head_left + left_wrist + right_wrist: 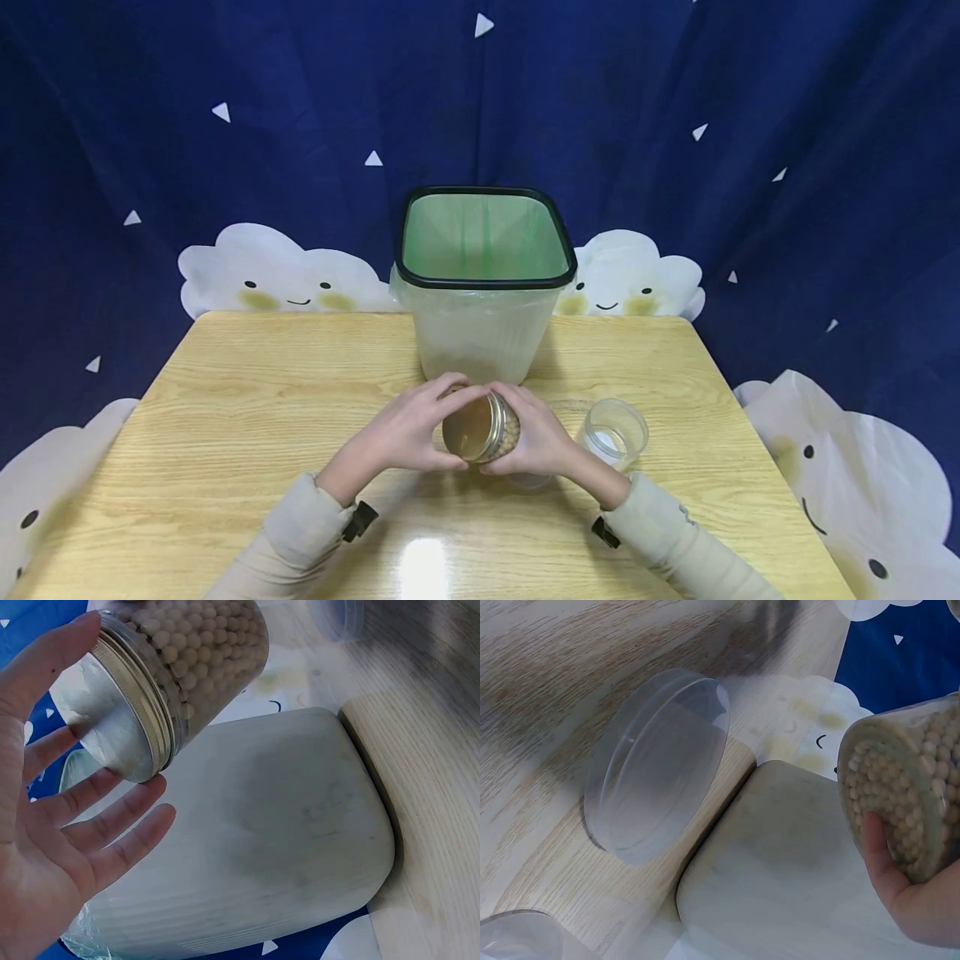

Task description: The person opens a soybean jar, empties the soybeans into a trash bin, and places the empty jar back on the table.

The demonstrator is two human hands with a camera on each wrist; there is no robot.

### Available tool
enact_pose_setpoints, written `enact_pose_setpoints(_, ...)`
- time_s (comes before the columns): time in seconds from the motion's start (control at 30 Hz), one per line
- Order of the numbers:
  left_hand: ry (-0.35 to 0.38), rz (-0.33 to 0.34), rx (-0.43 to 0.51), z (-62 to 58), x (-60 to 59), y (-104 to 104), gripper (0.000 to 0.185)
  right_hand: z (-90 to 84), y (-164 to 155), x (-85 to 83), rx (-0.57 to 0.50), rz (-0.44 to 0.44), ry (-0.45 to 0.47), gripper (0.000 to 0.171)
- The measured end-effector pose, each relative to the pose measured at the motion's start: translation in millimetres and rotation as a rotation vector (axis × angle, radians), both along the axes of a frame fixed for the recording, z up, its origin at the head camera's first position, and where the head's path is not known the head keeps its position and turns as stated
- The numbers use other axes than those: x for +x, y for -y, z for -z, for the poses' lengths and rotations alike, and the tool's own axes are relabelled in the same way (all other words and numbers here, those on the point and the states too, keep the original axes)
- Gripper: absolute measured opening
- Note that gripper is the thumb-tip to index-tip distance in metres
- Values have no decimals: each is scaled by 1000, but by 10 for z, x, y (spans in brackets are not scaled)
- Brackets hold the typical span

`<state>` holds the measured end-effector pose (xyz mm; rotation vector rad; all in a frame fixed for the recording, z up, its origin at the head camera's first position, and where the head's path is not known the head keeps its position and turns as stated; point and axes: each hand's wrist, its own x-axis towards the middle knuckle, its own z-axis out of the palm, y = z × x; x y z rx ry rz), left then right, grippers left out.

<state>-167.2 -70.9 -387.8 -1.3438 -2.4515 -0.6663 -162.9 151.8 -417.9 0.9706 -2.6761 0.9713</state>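
A clear jar (509,433) of small round beige balls lies tilted between both hands, its gold screw lid (135,697) facing left. My left hand (412,425) grips the lid, with the thumb on one side of the rim and fingertips at the other. In the head view my right hand (542,433) wraps the jar body near its base. The right wrist view shows a finger of that hand pressed against the jar's bottom (889,802). The lid looks seated on the jar; its threads are hidden.
Behind the hands stands a pale waste bin (480,329) with a black rim and a liner bag. Right of the right hand, a clear open plastic container (615,429) sits on the wooden table (285,375). A clear shallow round piece (656,765) appears in the right wrist view.
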Motion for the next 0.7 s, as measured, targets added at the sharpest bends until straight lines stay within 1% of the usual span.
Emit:
enact_pose_setpoints(0.13,9,-47,24,3,24,-24,86,-2,15,10,-1,7,-9,95)
enact_pose_setpoints(0.23,16,-96,51,8,42,-47,84,-1,32,18,-5,16,-18,95)
enact_pose_setpoints(0.37,89,-171,96,15,57,-69,77,11,52,23,-9,37,-48,94)
enact_pose_setpoints(0.43,130,-195,110,17,58,-72,75,21,55,21,-14,50,-57,94)
enact_pose_setpoints(0.53,165,-200,120,19,57,-67,76,33,50,16,-29,71,-48,94)
enact_pose_setpoints(0.7,165,-193,144,12,52,-37,81,40,45,11,-96,72,10,94)
